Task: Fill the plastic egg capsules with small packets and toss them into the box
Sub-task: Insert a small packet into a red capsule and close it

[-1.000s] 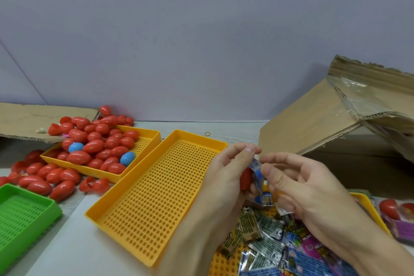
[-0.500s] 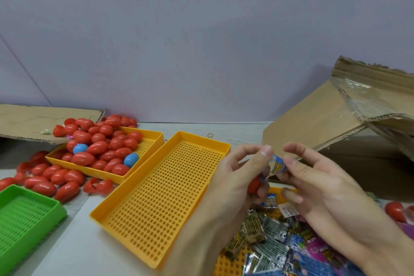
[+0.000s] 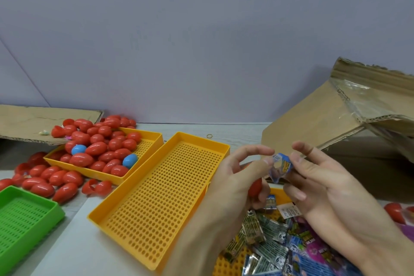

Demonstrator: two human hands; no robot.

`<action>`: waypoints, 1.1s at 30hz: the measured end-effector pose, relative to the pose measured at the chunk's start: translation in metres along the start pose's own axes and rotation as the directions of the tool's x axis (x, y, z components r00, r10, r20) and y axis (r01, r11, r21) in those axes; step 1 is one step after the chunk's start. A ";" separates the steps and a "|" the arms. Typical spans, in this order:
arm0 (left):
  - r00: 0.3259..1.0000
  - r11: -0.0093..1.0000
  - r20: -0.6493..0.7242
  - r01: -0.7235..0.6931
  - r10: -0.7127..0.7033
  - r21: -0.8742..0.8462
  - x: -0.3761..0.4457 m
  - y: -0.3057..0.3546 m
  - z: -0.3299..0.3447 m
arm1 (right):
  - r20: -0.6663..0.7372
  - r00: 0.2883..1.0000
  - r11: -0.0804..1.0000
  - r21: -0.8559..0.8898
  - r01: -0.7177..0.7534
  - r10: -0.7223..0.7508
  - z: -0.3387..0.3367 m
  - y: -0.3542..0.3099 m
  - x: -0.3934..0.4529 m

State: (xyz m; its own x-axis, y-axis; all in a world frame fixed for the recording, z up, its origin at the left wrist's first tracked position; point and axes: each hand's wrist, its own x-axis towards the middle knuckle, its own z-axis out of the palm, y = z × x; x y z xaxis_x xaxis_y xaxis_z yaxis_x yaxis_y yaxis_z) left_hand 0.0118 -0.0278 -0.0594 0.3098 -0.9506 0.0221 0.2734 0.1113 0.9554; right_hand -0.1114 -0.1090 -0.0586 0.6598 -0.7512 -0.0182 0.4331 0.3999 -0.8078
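Your left hand point(image 3: 240, 177) and right hand point(image 3: 313, 177) pinch a small blue packet point(image 3: 282, 164) between them; your left's lower fingers curl around a red egg capsule point(image 3: 255, 188) beneath it.

The red egg capsules point(image 3: 96, 148) are smooth, glossy plastic, and the two blue ones point(image 3: 78, 149) among them shine the same way. Their yellow tray point(image 3: 154, 139) is matt plastic with small holes in the floor. Right of this tray, the empty yellow tray point(image 3: 156, 199) has the same perforated matt plastic. The green tray point(image 3: 24, 219), left of it, is slotted plastic. The box point(image 3: 331, 119) is rough corrugated cardboard with shiny clear tape. The small packets point(image 3: 271, 240) are glossy printed foil.
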 end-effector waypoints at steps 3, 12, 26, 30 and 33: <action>0.997 0.991 -0.049 -0.048 0.054 0.127 0.000 -0.002 0.000 | -0.014 0.999 0.998 -0.057 0.034 -0.035 -0.002 0.004 0.002; 0.979 0.884 -0.134 -0.076 0.154 0.462 -0.001 -0.003 0.005 | -0.030 0.990 0.960 -0.249 0.126 -0.138 -0.008 0.008 0.004; 0.934 0.824 -0.204 -0.141 0.295 0.549 0.001 -0.003 0.005 | 0.084 0.978 0.853 -0.478 0.210 -0.193 -0.007 0.010 0.003; 0.927 0.849 -0.232 -0.142 0.294 0.509 0.002 -0.004 0.004 | 0.070 0.971 0.822 -0.521 0.230 -0.228 -0.006 0.011 0.002; 0.914 0.850 -0.254 -0.155 0.317 0.503 0.002 -0.003 0.004 | 0.063 0.975 0.820 -0.531 0.212 -0.212 -0.007 0.011 0.003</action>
State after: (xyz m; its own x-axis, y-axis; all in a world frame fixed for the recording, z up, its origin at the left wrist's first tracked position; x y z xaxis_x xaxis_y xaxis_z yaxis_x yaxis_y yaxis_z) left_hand 0.0081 -0.0313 -0.0610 0.6011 -0.7596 0.2484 -0.2738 0.0963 0.9570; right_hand -0.1087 -0.1104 -0.0716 0.5906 -0.7842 0.1903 0.1690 -0.1104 -0.9794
